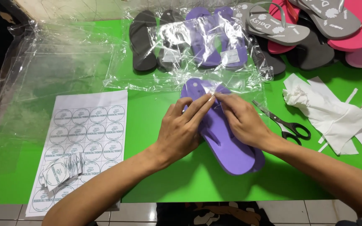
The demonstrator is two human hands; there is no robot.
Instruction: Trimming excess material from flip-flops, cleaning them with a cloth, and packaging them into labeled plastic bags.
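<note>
A pair of purple flip-flops point(227, 148) lies stacked sole-up on the green table point(147, 121), inside a clear plastic bag. My left hand point(183, 127) rests on the left side of the pair, its fingers stretched toward the toe end. My right hand point(241, 119) lies on the right side, fingertips pressing the bag's plastic near the toe end. The fingertips of both hands meet over a small white patch on the plastic.
A sheet of round stickers point(86, 134) with loose cut stickers point(61, 171) lies at left. Clear bags point(55, 71) spread over the back left. Bagged black and purple flip-flops point(189, 39), a pile of grey and pink ones point(319, 29), scissors point(283, 121) and white paper scraps point(329, 113) lie around.
</note>
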